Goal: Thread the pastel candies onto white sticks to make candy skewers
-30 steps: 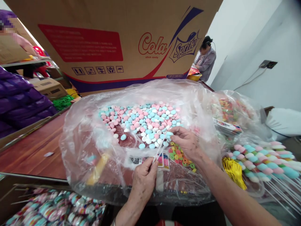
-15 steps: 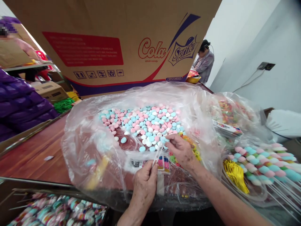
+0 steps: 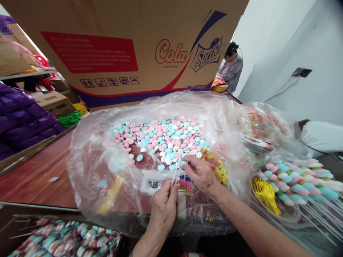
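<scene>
My left hand (image 3: 164,203) is closed around thin white sticks (image 3: 174,175), whose upper ends point away from me. My right hand (image 3: 199,173) pinches a light blue candy (image 3: 181,161) with thumb and forefinger, close to the sticks' upper ends; whether candy and sticks touch, I cannot tell. Just beyond lies a spread of pink, blue and white marshmallow-like candies (image 3: 171,137) on a clear plastic bag (image 3: 92,150). Beside my right wrist are small yellow, orange and green ring candies (image 3: 218,167). Under the plastic is a printed card (image 3: 155,184).
A large cardboard box (image 3: 107,21) stands behind the candies. At right lie finished candy sticks (image 3: 300,182), gold ties (image 3: 265,196) in a round tub and a bag of ring candies (image 3: 257,123). Wrapped candies (image 3: 69,239) fill a box at lower left. A person (image 3: 232,67) works behind.
My right hand has shifted slightly left and down with the blue candy at its fingertips. My left hand still grips the sticks. The view has moved slightly.
</scene>
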Demonstrator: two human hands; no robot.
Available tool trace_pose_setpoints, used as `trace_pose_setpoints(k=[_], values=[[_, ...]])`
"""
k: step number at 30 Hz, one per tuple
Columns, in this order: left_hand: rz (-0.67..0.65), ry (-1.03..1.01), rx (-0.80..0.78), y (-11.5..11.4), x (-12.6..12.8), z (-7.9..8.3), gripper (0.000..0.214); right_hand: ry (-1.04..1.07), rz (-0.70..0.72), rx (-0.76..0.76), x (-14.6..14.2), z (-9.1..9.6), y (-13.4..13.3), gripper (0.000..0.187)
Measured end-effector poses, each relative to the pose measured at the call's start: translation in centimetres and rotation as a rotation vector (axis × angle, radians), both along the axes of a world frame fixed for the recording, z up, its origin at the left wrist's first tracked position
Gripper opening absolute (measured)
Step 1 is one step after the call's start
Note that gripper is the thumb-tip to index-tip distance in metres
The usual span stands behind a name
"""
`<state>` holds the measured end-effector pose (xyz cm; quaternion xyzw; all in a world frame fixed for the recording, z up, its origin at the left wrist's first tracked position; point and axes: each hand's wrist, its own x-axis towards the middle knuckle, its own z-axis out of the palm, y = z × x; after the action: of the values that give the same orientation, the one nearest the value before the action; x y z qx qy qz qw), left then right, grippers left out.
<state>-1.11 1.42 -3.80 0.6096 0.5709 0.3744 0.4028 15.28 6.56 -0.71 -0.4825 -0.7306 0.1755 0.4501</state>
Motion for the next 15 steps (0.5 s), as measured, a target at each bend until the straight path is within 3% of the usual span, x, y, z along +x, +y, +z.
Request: trace_pose_setpoints(k=[6, 10, 13, 15], values=[[0.036, -0.018, -0.044, 0.2, 0.0, 0.3, 0.03, -0.096, 0.074, -0.009, -1.6, -0.9, -1.4, 0.021], [0.059, -0.054, -0.042, 0.1, 0.1, 0.4, 0.029, -0.196, 0.157, -0.032, -0.9, 0.1, -1.4, 0.025], [0.069, -0.088, -0.045, 0.1, 0.2, 0.4, 0.027, -0.418, 0.025, -0.11, 1.5, 1.9, -0.3, 0.029], [0.075, -0.107, -0.044, 0.0, 0.2, 0.4, 0.026, -0.745, -0.117, -0.184, 3.3, 2.8, 0.7, 0.027]])
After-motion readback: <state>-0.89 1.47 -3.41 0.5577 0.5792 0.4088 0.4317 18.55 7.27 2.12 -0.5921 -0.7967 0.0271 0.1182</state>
